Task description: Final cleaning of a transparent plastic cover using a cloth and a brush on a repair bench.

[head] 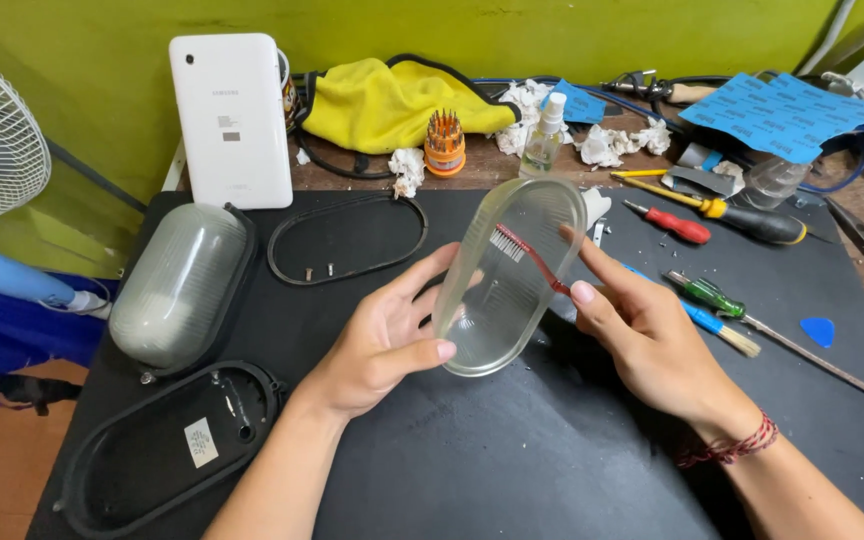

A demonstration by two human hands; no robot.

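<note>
Hands are raised over the black surface (512, 470): the left hand (377, 345) is curled around a clear oval lamp cover (507, 285), thumb and fingers on its rim, while a red toothbrush (532, 258) is pinched in the right hand (642, 335). The cover seems light, rigid, slippery, perhaps breakable; the rim is best gripped. A complete lamp (180, 285), screwdrivers (712, 215) and a green wall (102, 60) are seen beyond.

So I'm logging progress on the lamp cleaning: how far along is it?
Done: one lamp is apart, its black base and gasket ring lying loose. In hand: left hand holds the clear cover, right hand brushes inside with a red toothbrush. Left: the second lamp sits assembled.
</note>
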